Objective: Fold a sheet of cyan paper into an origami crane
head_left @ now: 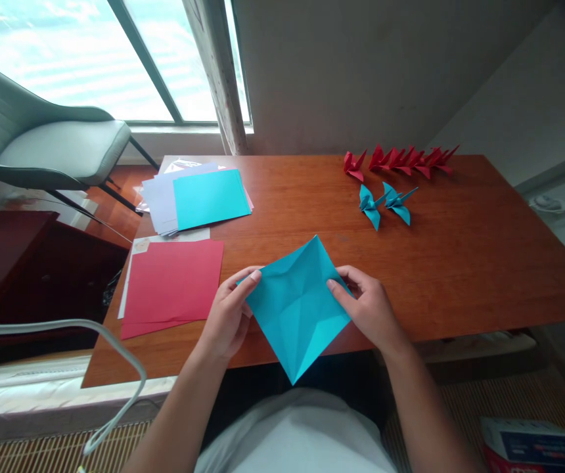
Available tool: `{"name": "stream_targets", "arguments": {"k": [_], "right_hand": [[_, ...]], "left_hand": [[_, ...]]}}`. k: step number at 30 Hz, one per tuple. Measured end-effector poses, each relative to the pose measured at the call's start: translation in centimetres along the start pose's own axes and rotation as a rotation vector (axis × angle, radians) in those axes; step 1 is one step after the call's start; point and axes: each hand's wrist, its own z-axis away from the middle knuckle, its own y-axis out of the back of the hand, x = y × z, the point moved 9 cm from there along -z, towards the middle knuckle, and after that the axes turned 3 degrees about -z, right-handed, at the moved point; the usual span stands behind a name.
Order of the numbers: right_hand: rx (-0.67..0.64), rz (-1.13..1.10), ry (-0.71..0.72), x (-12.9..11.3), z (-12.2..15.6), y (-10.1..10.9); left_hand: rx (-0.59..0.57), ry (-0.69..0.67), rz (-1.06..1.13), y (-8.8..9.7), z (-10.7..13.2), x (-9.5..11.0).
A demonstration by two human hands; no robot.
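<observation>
A creased square of blue origami paper (296, 309) is spread between my hands, one corner toward me and one toward the wall. Its near corner hangs past the table's front edge. My left hand (230, 305) pinches the left corner between thumb and fingers. On the opposite corner, my right hand (366, 301) has its thumb on top and its fingers beneath. Fold lines cross the sheet's middle. Farther back on the right stand two blue paper cranes (385, 205), with a row of several red paper cranes (401, 161) behind them.
Red paper sheets (174, 282) lie at the left of the wooden table (287, 197). Behind them is a stack of blue sheets (212, 199) on pale paper. A grey chair (66, 144) stands by the window, and a white cable (115, 348) curves at lower left.
</observation>
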Motion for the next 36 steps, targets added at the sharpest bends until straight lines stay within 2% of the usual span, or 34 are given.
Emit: {"name": "stream_targets", "arguments": {"k": [3, 7, 12, 17, 21, 27, 36], "right_hand": [[-0.013, -0.153, -0.065, 0.4, 0.1, 0.0], [-0.032, -0.319, -0.147, 0.7, 0.3, -0.2], [-0.102, -0.479, -0.173, 1.2, 0.9, -0.3], [-0.238, -0.664, -0.084, 1.6, 2.0, -0.6], [-0.319, -0.601, -0.001, 0.6, 2.7, -1.3], [-0.175, -0.505, -0.048, 1.1, 2.4, -0.9], [-0.128, -0.435, -0.128, 2.4, 2.3, -0.8]], "left_hand": [[-0.042, 0.064, 0.108, -0.7, 0.2, -0.8], [-0.019, 0.133, 0.167, -0.7, 0.3, -1.9], [0.016, 0.050, 0.152, -0.6, 0.4, -1.5], [0.098, -0.024, 0.183, 0.0, 0.4, -1.0], [0.110, -0.028, 0.174, 0.1, 0.4, -1.1], [0.105, -0.076, 0.064, -0.1, 0.7, -1.0], [0.064, -0.124, -0.001, -0.8, 1.2, -0.9]]}}
